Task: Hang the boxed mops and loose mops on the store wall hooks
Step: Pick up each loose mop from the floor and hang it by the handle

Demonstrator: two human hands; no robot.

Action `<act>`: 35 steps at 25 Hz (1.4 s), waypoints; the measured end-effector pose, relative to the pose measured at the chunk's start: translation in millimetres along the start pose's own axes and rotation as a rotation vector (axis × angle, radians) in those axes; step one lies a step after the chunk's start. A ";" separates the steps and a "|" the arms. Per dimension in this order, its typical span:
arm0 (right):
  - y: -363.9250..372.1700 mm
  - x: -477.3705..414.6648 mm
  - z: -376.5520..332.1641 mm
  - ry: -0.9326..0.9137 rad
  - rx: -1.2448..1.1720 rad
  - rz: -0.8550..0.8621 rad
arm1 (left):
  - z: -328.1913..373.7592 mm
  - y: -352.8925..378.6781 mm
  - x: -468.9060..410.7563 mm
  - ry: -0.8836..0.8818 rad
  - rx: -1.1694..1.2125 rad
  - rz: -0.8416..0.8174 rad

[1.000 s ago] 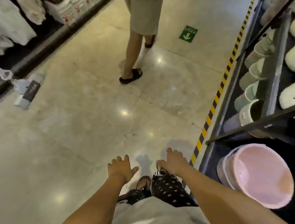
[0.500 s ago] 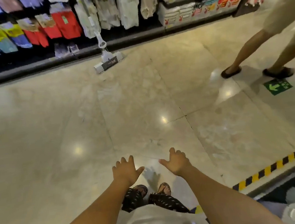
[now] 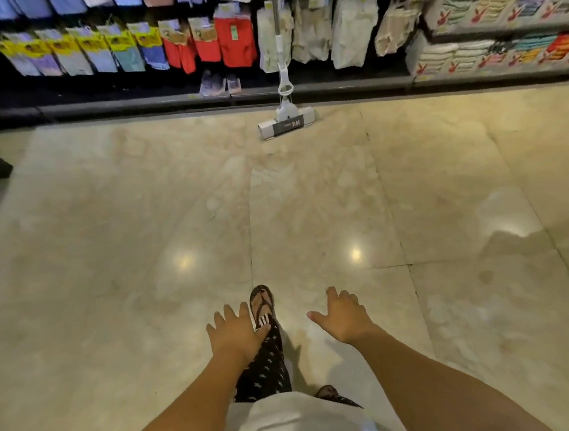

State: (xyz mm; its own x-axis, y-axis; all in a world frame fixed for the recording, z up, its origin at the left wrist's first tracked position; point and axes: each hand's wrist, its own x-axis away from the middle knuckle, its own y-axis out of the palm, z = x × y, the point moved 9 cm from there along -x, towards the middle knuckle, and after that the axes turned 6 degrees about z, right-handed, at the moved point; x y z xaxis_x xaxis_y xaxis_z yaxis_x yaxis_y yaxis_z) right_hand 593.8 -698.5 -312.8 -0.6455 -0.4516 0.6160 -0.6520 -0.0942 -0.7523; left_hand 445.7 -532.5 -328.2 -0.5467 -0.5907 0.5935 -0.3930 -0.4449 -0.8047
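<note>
Sensibly, with left hand (image 3: 233,333) and right hand (image 3: 345,316) both empty and spread, step straight to the leaning sponge mop (image 3: 286,124) and grip its pole (image 3: 275,20) mid-length before lifting.

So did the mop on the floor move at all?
No. The mop stays by the shelf base, leaning on the white packs right of the red packs; only the camera turned.

Red rabbit-head logos on boxes (image 3: 485,13)
</note>
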 end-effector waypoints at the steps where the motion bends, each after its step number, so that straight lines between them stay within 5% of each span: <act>1: -9.5 -13.3 -7.4 0.002 0.006 0.007 | 1.4 -9.6 -14.2 0.011 -0.002 0.005; 20: -166.0 -207.6 -155.5 0.077 0.066 0.067 | -27.5 -219.8 -254.4 0.154 -0.049 0.082; 35: -342.2 -444.8 -234.9 0.015 0.128 0.122 | -9.2 -403.8 -466.9 0.004 -0.014 0.150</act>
State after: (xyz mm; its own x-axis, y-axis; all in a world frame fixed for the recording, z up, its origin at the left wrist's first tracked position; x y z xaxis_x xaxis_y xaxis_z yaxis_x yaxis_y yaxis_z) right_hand 1010.7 -256.9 -274.5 -0.7232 -0.4529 0.5214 -0.5133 -0.1525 -0.8445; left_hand 852.8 -70.9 -280.4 -0.6030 -0.6474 0.4661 -0.3166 -0.3421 -0.8847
